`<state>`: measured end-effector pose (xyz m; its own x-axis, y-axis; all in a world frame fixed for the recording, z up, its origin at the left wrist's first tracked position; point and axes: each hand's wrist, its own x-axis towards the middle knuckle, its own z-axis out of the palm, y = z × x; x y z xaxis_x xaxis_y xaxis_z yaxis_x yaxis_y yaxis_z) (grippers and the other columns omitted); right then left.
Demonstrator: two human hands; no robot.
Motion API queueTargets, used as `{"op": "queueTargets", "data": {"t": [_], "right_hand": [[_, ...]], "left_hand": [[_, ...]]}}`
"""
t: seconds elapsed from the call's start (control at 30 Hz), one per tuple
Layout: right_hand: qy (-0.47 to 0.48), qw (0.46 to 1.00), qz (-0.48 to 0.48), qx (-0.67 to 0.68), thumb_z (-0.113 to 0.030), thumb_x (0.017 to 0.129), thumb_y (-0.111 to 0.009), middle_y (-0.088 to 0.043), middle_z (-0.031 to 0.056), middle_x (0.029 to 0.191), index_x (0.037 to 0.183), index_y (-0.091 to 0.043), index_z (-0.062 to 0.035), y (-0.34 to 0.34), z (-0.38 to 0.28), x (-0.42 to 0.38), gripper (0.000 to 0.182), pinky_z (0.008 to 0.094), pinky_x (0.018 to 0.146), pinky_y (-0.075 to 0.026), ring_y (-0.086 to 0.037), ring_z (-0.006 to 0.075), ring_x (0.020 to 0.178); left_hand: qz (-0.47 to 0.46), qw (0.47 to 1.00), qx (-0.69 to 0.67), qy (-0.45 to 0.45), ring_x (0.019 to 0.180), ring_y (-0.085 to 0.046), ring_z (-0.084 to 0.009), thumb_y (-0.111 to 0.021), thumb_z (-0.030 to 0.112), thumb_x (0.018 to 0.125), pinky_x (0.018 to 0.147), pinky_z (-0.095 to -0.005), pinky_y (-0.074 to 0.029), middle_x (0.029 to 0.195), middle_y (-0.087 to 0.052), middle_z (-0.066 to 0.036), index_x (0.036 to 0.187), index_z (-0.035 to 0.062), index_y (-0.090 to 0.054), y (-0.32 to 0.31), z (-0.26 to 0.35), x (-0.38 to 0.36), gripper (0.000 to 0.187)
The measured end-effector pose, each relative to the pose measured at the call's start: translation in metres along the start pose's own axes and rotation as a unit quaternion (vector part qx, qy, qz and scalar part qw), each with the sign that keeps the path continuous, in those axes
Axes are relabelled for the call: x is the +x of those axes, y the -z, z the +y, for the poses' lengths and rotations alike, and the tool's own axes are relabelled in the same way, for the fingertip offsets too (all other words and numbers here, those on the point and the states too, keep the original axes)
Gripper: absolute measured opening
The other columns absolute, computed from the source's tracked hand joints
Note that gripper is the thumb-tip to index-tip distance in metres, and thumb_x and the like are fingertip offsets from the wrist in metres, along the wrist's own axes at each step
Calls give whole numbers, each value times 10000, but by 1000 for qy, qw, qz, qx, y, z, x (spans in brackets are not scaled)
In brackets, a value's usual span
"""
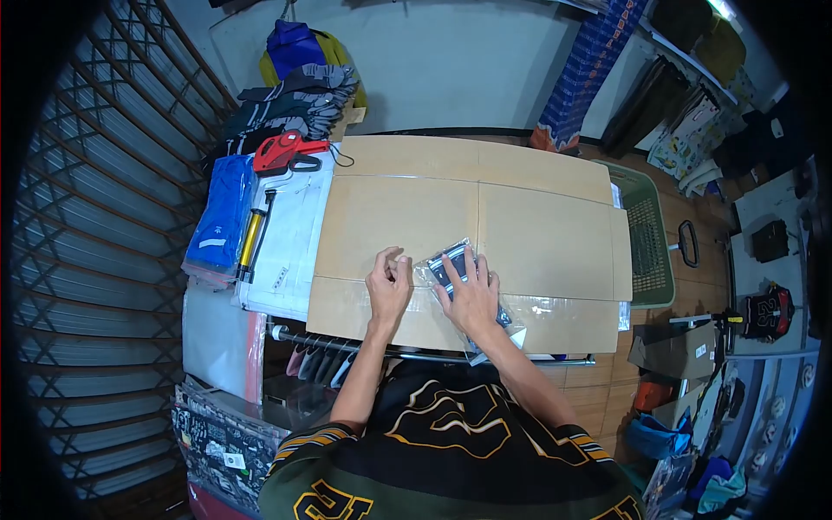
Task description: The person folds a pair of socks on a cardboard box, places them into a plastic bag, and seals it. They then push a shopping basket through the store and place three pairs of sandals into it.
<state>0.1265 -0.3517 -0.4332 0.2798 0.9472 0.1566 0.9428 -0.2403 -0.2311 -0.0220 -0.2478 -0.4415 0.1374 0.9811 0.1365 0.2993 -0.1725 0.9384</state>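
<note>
A clear plastic bag with a dark folded garment (448,263) inside lies on a flattened cardboard sheet (520,217). My right hand (471,295) lies flat on top of the bag, fingers spread, pressing it down. My left hand (389,282) is at the bag's left edge, fingers curled and pinching the plastic there. Part of the bag sticks out below my right wrist toward the cardboard's near edge.
Left of the cardboard lie white bagged items (286,243), a blue bagged garment (221,212), a yellow hand pump (251,238) and a red tape dispenser (282,152). Stacked folded clothes (290,100) sit behind. A green basket (648,238) stands to the right. A clothes rail (347,342) runs under the near edge.
</note>
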Motion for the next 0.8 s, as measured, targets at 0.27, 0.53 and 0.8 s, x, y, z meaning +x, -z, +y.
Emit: {"op": "queueTargets", "data": {"t": [0.27, 0.53, 0.8], "right_hand": [[-1, 1000, 0, -2, -469, 928, -696, -420, 228, 1599, 1513, -557, -230, 1, -1, 1, 647, 600, 1074, -380, -410, 437, 1424], [6, 1000, 8, 8, -462, 930, -683, -405, 225, 1603, 1500, -567, -211, -5, 1, 0, 633, 612, 1045, -381, -393, 437, 1405], [19, 1000, 11, 12, -443, 909, -703, -411, 236, 1591, 1485, -574, -194, -8, 3, 2, 641, 622, 1042, -386, -391, 453, 1400]], "left_hand": [[-6, 1000, 1, -15, 692, -625, -142, -678, 122, 991, 641, -307, -508, 805, -692, -79, 1189, -16, -679, -6, 2, -5, 240], [-21, 993, 63, -98, 947, -682, -309, -685, 149, 972, 878, -431, -509, 1001, -751, -133, 1160, 20, -704, -20, -5, -3, 229], [-56, 982, 146, -110, 962, -666, -321, -604, 195, 1008, 921, -451, -468, 1008, -756, -130, 1111, 62, -732, -29, 7, 1, 212]]}}
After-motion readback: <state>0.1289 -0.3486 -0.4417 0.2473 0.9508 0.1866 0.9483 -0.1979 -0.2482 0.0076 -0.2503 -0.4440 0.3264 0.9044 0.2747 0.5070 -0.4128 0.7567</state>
